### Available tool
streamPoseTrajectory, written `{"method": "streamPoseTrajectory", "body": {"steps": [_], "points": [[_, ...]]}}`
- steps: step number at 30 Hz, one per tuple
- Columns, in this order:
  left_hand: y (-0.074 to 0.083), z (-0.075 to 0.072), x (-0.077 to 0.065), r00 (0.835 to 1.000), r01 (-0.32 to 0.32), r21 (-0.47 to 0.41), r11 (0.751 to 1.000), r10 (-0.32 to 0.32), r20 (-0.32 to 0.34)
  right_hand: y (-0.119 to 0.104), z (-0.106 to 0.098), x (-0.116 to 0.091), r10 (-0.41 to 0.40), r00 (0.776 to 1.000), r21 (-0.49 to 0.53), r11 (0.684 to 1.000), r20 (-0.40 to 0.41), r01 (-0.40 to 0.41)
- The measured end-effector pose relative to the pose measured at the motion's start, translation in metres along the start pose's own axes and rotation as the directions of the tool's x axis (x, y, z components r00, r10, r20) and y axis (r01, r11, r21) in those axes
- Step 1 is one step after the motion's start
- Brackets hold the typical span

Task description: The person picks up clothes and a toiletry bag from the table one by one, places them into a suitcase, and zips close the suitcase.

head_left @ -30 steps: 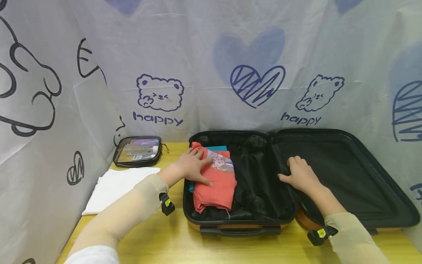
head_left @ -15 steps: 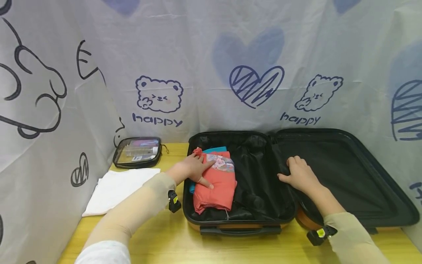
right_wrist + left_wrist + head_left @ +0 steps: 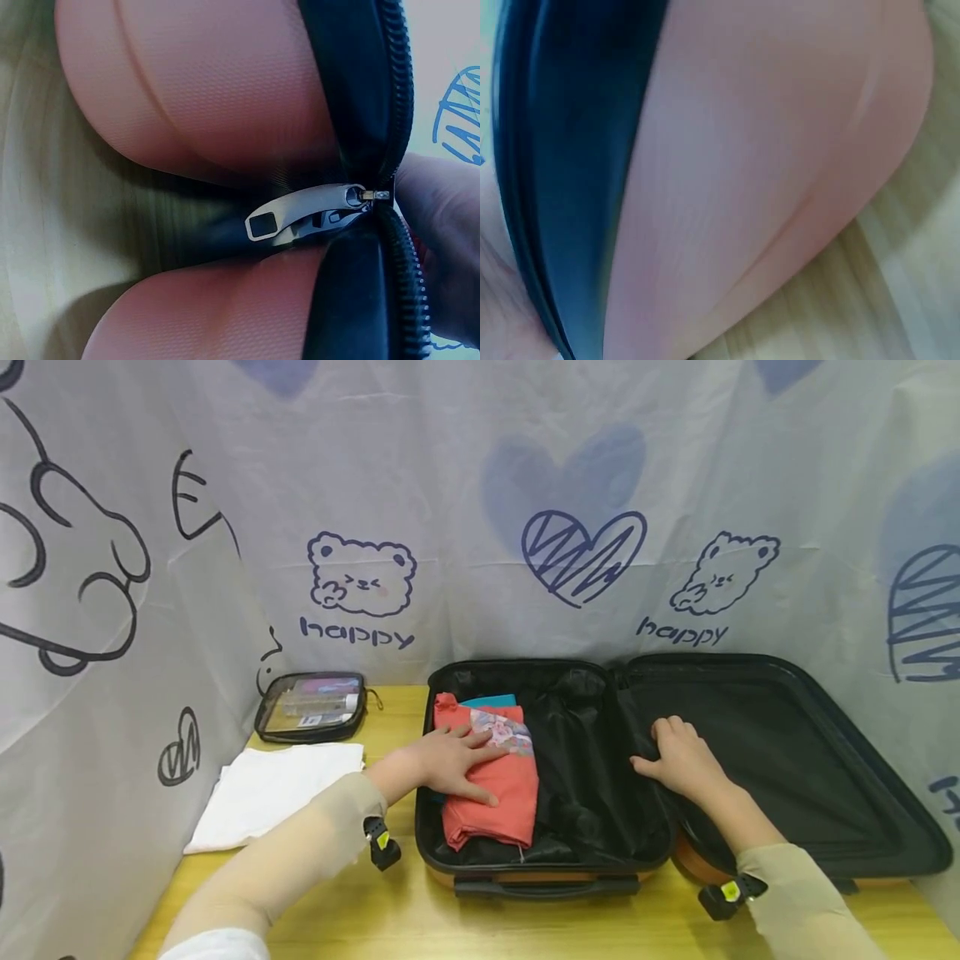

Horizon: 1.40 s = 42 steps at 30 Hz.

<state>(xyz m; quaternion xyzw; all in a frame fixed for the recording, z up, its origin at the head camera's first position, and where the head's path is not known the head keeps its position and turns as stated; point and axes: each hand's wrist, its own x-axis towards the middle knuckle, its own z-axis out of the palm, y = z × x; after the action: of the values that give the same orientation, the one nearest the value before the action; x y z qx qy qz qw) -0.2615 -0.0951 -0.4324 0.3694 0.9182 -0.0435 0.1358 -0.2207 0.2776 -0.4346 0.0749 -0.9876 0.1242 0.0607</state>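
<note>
Coral garment (image 3: 506, 793) — under left grip (image 3: 455, 763)

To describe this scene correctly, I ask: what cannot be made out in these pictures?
Head view: most of the blue cloth, covered by the coral garment.
Head view: any lettering on the white label in the clear pouch, too small.
Left wrist view: much of the left hand, hidden by the suitcase rim and left edge.
Right wrist view: part of the right hand, cut off by the right edge.
</note>
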Motion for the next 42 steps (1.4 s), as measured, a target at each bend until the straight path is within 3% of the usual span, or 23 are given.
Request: {"method": "streamPoseTrajectory", "body": {"steps": [9,16,23,27,32,37,42], "points": [[0.008,0.008,0.003,0.998,-0.005,-0.017,1.0,0.006,0.064,-0.001,0.001,-0.001,0.009,1.0,0.01,1.0,0.004,-0.009],[0.006,0.01,0.008,0.996,-0.052,-0.022,0.998,0.054,0.066,0.001,0.001,-0.001,0.007,1.0,0.003,1.0,0.002,-0.007],[0.008,0.006,0.006,0.997,-0.054,-0.026,0.998,0.055,0.051,0.001,-0.001,0.0,-0.001,1.0,-0.014,1.0,0.003,0.001],[0.008,0.004,-0.001,0.998,-0.064,-0.032,0.997,0.064,0.008,-0.001,-0.002,0.0,-0.008,1.0,-0.02,1.0,0.01,0.008],[0.008,0.0,-0.014,0.994,-0.056,-0.009,0.998,0.055,-0.099,-0.001,-0.002,0.0,-0.023,1.0,-0.044,0.999,0.002,0.023],[0.006,-0.005,-0.03,0.976,-0.04,0.01,0.999,0.041,-0.215,0.0,-0.001,0.001,-0.047,0.999,-0.076,0.996,-0.005,0.046],[0.006,-0.011,-0.047,0.957,-0.025,0.001,1.0,0.024,-0.289,-0.002,-0.003,0.001,-0.044,0.999,-0.088,0.995,0.017,0.045]]}}
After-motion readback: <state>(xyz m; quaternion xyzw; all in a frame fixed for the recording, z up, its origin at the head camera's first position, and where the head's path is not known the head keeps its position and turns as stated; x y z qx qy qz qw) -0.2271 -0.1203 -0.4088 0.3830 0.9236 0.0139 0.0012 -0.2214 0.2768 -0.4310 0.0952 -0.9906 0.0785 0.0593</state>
